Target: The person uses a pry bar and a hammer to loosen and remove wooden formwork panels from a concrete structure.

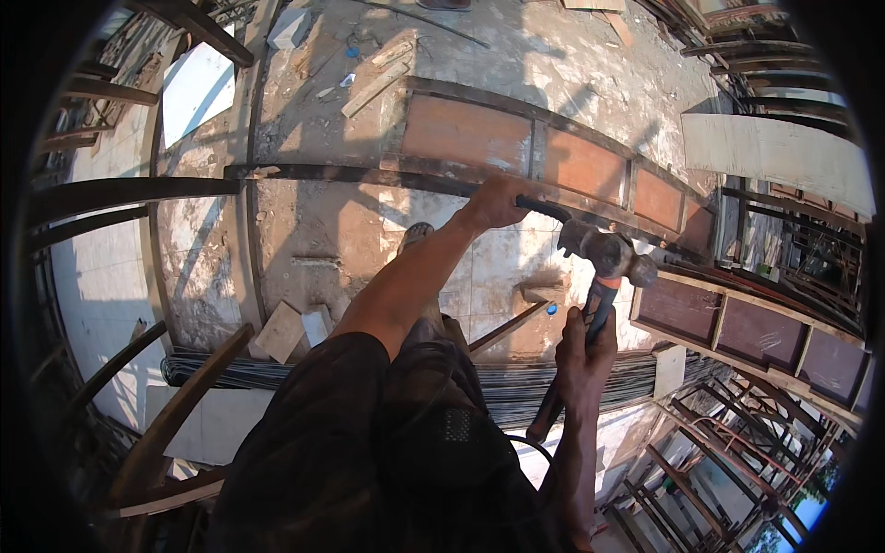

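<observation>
My left hand (500, 203) reaches forward, its fingers closed around a dark metal bar (544, 208). The bar points right, and its far end meets or lies behind the hammer head, so I cannot tell whether they touch. In my right hand (587, 355) is a hammer (604, 290) with a black and orange handle, gripped partway along, its heavy grey head up by the bar. Beneath my left hand runs a long wooden-framed panel (585, 166) with orange-brown faces, divided by crosspieces.
A bundle of thin dark rods (516, 398) lies across the floor near my legs. At the right stands another framed panel (761, 330) with dark maroon faces. A pale board (779, 157) sits at the far right. Wooden beams (138, 194) cross the left side, and wood scraps (378, 88) lie on the dusty floor.
</observation>
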A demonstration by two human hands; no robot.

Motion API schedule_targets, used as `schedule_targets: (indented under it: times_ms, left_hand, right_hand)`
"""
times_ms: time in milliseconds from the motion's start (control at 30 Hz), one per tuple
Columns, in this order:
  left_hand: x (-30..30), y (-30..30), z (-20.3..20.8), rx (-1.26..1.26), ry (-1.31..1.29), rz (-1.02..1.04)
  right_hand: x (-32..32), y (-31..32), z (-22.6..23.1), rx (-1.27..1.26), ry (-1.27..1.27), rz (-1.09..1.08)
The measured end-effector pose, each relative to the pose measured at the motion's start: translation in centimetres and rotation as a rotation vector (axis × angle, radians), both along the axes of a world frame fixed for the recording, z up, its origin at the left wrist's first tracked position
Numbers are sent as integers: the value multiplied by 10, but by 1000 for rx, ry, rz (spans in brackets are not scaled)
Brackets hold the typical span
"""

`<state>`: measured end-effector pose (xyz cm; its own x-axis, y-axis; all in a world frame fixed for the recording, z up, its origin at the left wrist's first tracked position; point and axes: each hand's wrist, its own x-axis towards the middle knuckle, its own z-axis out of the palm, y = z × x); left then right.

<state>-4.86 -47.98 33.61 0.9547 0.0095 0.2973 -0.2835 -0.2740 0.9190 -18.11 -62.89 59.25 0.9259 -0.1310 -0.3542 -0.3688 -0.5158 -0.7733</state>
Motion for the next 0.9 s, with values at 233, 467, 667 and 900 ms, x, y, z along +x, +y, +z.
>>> schedule_targets:
  times_ms: [233, 467, 667, 900]
  left_hand:
    - [-2, 15, -28, -74, 136, 35]
    - [6, 14, -11, -23, 185, 32]
    - [6, 33, -21, -69, 204, 27]
    - [12, 31, 3, -91, 281, -19]
  right_hand:
    - [-4, -3, 94, 192, -461, -83]
    - [12, -8, 28, 457, -574, -70]
    - [-7, -6, 35, 160, -4, -30]
    - [33, 4, 136, 511, -750, -187]
